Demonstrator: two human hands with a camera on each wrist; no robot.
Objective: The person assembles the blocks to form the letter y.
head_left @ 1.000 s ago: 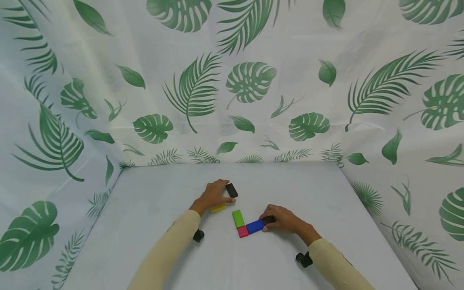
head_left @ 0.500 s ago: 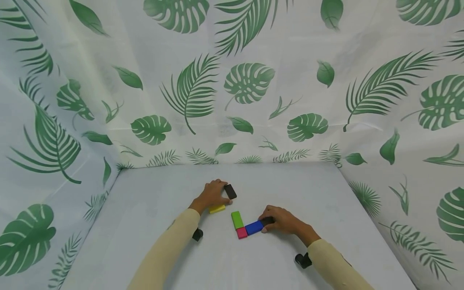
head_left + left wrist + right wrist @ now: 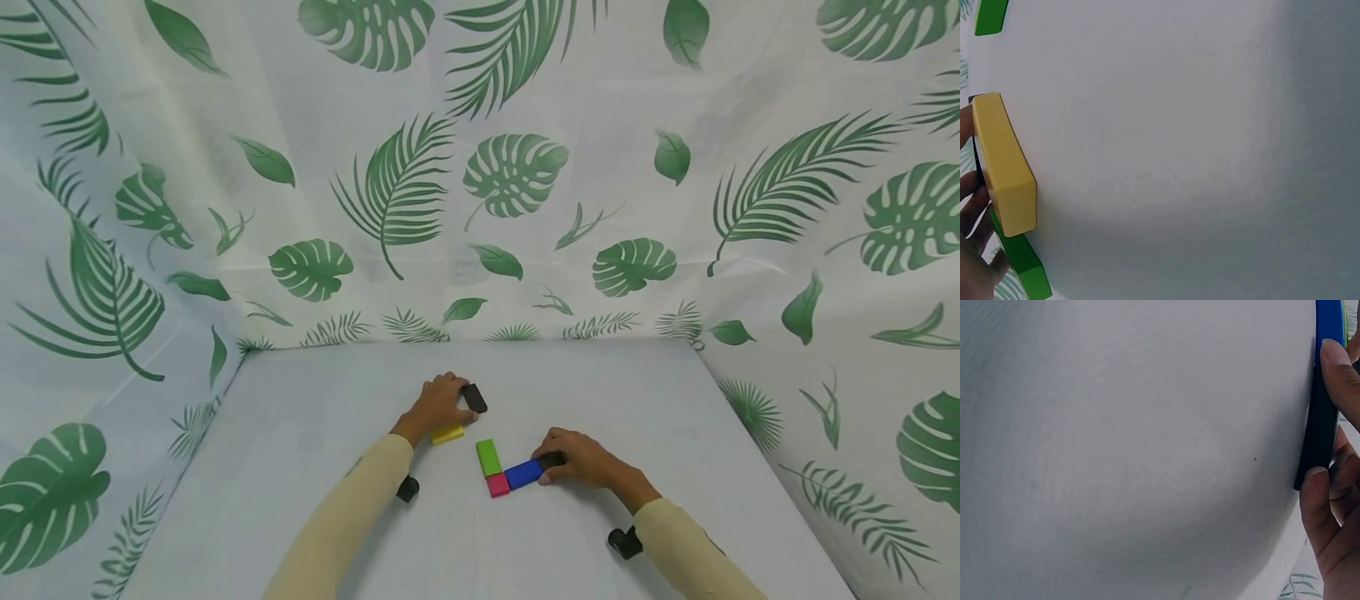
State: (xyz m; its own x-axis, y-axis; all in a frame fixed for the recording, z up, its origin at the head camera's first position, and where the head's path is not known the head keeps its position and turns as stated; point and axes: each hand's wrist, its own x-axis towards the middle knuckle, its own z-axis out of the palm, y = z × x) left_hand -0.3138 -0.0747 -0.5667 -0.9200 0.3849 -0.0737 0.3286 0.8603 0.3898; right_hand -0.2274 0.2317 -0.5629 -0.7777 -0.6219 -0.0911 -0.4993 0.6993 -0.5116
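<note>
At the left of the row, my left hand (image 3: pixel 441 402) holds a black block (image 3: pixel 475 398) between thumb and fingers. A yellow block (image 3: pixel 447 434) lies just below that hand; the left wrist view shows it close up, with a green block (image 3: pixel 1025 272) beneath its near end. My right hand (image 3: pixel 585 460) pinches another black block (image 3: pixel 552 459), partly covered by its fingers. That block's end meets a blue block (image 3: pixel 523 474), which touches a pink block (image 3: pixel 498 484). From the pink block a light green block (image 3: pixel 488 457) extends away, forming a corner.
A white table (image 3: pixel 337 367) carries the blocks. White cloth walls (image 3: pixel 555 275) printed with green leaves rise at the back and both sides. Black wrist cameras (image 3: pixel 625 543) sit under the sleeves.
The head view shifts slightly. Both hands keep their places and their holds on the black blocks, and the other blocks stay put.
</note>
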